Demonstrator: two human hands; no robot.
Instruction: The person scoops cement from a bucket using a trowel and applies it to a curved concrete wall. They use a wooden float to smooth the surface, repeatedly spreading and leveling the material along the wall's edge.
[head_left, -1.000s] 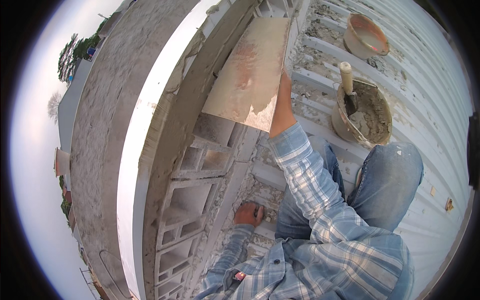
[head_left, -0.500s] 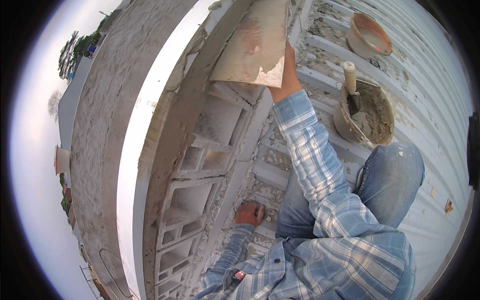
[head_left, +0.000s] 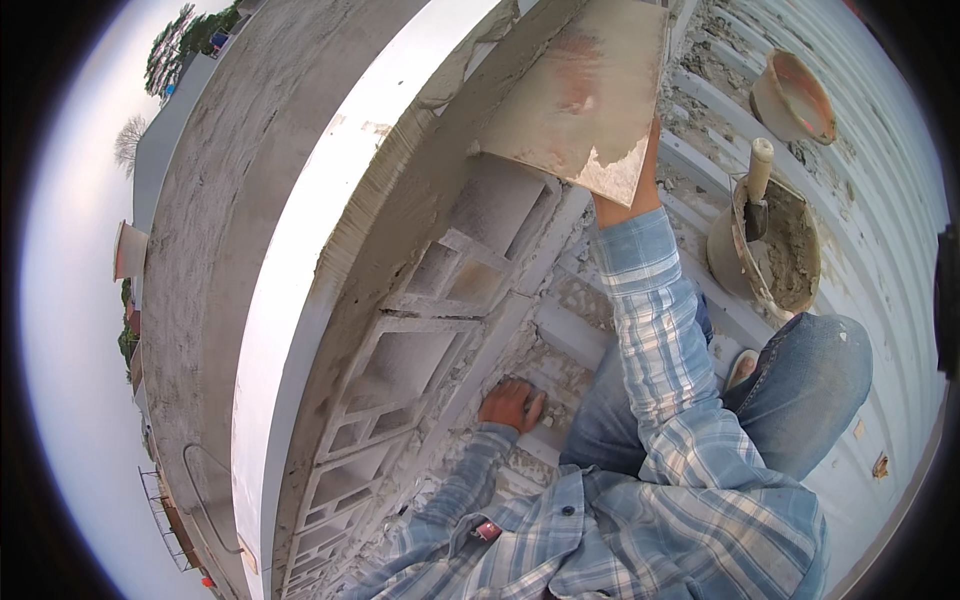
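Observation:
My right hand [head_left: 648, 182] grips a flat, rectangular plastering float [head_left: 570, 110] from its far side, so most of the fingers are hidden behind the plate. The float is smeared with mortar and has a pale, worn corner. Its left side lies against the wet grey mortar band [head_left: 410, 215] along the wall's edge. Lower down, my left hand [head_left: 512, 404] rests on the debris-strewn roof beside the foot of the wall, its fingers apart and nothing seen in them. A long white straight strip [head_left: 300, 240] borders the mortar band.
Hollow ventilation blocks [head_left: 405, 365] line the wall below the mortar. At the right, a bucket of mortar [head_left: 790, 255] holds a trowel with a pale handle [head_left: 760, 165]. Another bucket [head_left: 795, 95] stands farther off. Ribbed metal roofing [head_left: 890, 250] extends beneath my bent knees.
The whole view has shifted, and the float appears farther right with its lower edge slanting more. My right hand keeps its hold. My left hand stays down on the roof.

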